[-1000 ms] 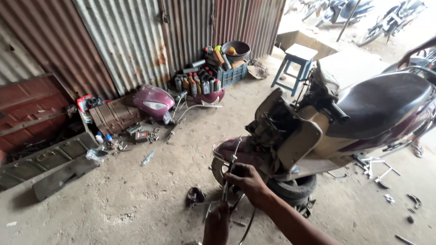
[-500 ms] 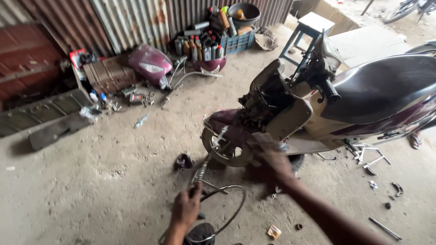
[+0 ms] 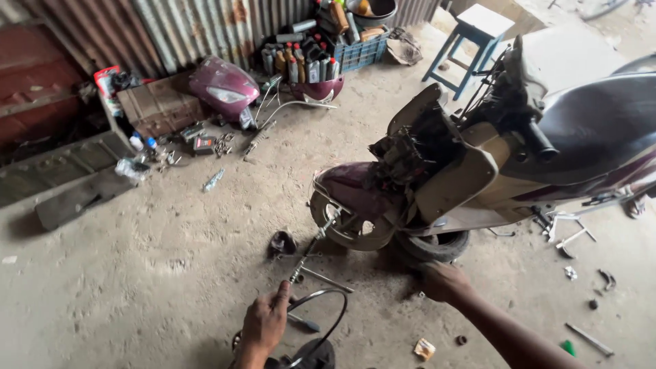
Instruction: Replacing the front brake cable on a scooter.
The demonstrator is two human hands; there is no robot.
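Your left hand [image 3: 266,321] pinches the cable [image 3: 311,251] that runs up to the scooter [image 3: 478,171] wheel [image 3: 348,222]. Your right hand [image 3: 443,281], loosely curled, rests on the floor [image 3: 137,273] just below the tyre [image 3: 430,244].

left hand [image 3: 265,321] reaches forward, fingers [image 3: 281,292] curled (thumb up); right hand [image 3: 443,281] lowered, knuckles up.

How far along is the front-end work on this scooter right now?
Done: the scooter has its front covers off, and a maroon panel lies by the metal wall. In hand: the left hand grips a cable that runs up toward the front wheel; the right hand is on the floor beside the tyre. Left: loose tools and parts are scattered around, nothing refitted.
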